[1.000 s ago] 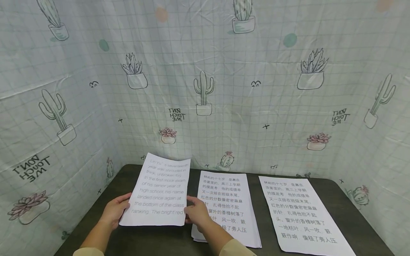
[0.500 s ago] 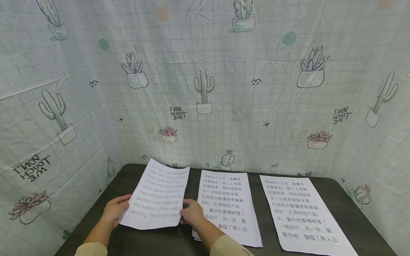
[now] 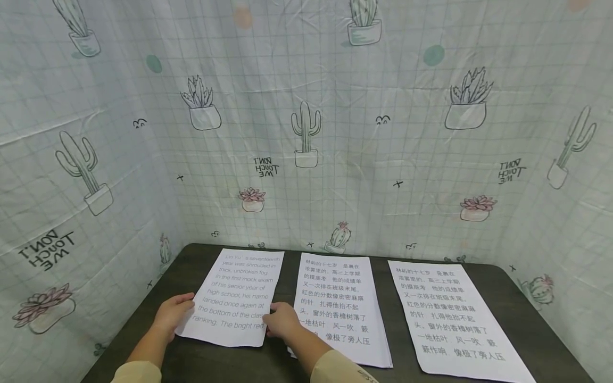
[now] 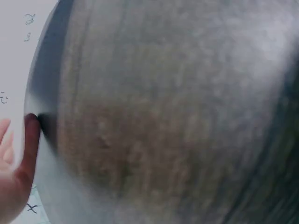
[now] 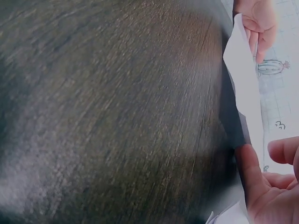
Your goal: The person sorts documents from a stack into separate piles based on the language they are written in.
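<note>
A white sheet of paper (image 3: 230, 298) with printed English text lies low over the left part of the dark table. My left hand (image 3: 172, 314) grips its left edge near the lower corner. At the opposite edge my right hand (image 3: 284, 322) pinches the sheet, partly covering the last printed words. In the right wrist view the sheet (image 5: 245, 79) shows nearly edge-on, running from the left hand (image 5: 261, 21) to the right hand (image 5: 273, 182). The left wrist view catches only part of the left hand (image 4: 16, 182), with one finger extended at the table surface.
To the right lies a stack of sheets (image 3: 335, 298) printed in Chinese, partly behind the right forearm. Farther right is another Chinese page (image 3: 450, 314). The dark table (image 3: 397, 340) meets a cactus-print cloth (image 3: 354, 133) at the back and both sides.
The English sheet has come down from a raised, tilted position to lie flatter, its far edge lowered toward the table. My right hand has shifted slightly left and down with it.
</note>
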{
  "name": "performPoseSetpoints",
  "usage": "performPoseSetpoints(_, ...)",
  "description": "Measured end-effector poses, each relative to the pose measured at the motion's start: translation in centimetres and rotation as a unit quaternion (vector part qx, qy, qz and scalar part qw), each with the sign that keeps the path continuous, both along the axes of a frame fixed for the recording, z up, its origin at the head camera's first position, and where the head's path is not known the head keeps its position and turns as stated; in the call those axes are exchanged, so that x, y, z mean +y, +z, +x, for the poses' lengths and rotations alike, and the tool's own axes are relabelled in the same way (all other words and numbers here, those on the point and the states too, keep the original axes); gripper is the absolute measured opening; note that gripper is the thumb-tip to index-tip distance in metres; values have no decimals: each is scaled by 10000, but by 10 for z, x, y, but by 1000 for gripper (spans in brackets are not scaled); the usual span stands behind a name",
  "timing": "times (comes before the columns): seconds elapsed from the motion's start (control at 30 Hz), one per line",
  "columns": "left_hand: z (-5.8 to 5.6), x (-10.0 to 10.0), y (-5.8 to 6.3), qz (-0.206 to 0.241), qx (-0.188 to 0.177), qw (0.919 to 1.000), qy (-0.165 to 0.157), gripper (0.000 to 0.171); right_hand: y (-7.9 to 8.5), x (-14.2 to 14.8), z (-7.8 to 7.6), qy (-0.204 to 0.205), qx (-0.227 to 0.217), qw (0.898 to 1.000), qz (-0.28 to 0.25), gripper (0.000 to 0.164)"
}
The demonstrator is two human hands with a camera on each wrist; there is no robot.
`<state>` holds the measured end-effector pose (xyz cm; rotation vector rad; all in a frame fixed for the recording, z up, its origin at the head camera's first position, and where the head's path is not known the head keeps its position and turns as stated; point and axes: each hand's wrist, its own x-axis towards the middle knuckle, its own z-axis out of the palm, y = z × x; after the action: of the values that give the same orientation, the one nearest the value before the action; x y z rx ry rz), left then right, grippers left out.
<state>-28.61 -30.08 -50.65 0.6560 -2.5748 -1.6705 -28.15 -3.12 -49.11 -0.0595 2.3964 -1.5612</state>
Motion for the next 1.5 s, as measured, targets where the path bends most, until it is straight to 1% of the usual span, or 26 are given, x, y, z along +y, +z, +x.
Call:
performPoseSetpoints(0.07,0,1,3,-45,-50,10000,-52,49,1,0,0,-4,22,9999,120,41)
performPoseSetpoints(0.17,0,3,7,-241,-84,9995,-165,50,2,2,1,-25,0,9997,247,42)
performPoseSetpoints(0.3,0,3,9,-463,-134,9984,-301,51,6,3,3,-8,-21,9993,363,45)
performPoseSetpoints(0.43,-1,3,9,-463,-227,9979,-392,53,12,5,6,106,-26,9991,403,47)
performPoseSetpoints(0.57,-1,4,13,-467,-147,9978,-455,56,18,9,7,263,39,9989,390,48)
performPoseSetpoints(0.67,0,10,20,-434,4,9981,-446,56,23,14,7,394,214,9982,396,49)
performPoseSetpoints(0.7,1,13,23,-409,32,9984,-386,56,24,17,6,439,269,9980,366,50)
performPoseSetpoints(0.77,2,22,28,-339,77,9985,-433,55,27,23,6,514,331,9977,277,50)
performPoseSetpoints(0.83,3,31,33,-274,130,9979,-565,54,29,30,5,561,363,9975,211,51)
performPoseSetpoints(0.9,4,41,38,-173,148,9973,-702,53,30,38,3,555,304,9980,96,52)
performPoseSetpoints(0.93,3,46,39,-96,170,9964,-823,53,31,42,3,545,277,9981,62,52)
performPoseSetpoints(1.0,3,57,43,18,197,9954,-933,53,32,50,1,503,237,9985,23,53)
performPoseSetpoints(1.13,2,79,44,290,227,9936,-1070,52,33,63,-1,450,203,9987,-80,55)
performPoseSetpoints(1.33,1,109,45,799,447,9874,-1291,52,33,83,-3,448,236,9986,-163,55)
performPoseSetpoints(1.5,-2,130,46,984,535,9834,-1428,51,34,100,-4,341,189,9992,-111,57)
